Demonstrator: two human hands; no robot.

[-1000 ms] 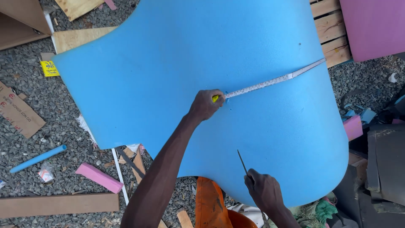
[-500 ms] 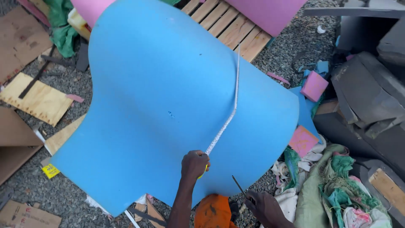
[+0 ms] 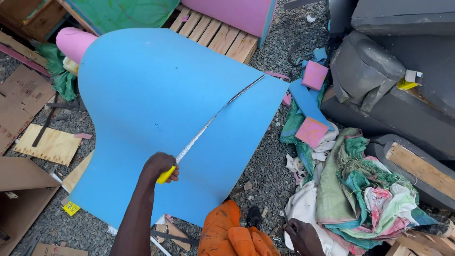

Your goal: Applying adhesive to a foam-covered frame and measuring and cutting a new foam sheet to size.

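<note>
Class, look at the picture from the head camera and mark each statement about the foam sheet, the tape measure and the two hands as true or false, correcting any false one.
1. The left hand holds a yellow tape measure on the blue foam sheet. True.
2. The tape runs from the left hand toward the sheet's far right corner. True.
3. The right hand also rests on the blue sheet. False: it is off the sheet, low over the gravel.
4. The blue sheet lies on a smooth tiled floor. False: it lies on gravel.
5. A wooden pallet lies beyond the sheet's far edge. True.
</note>
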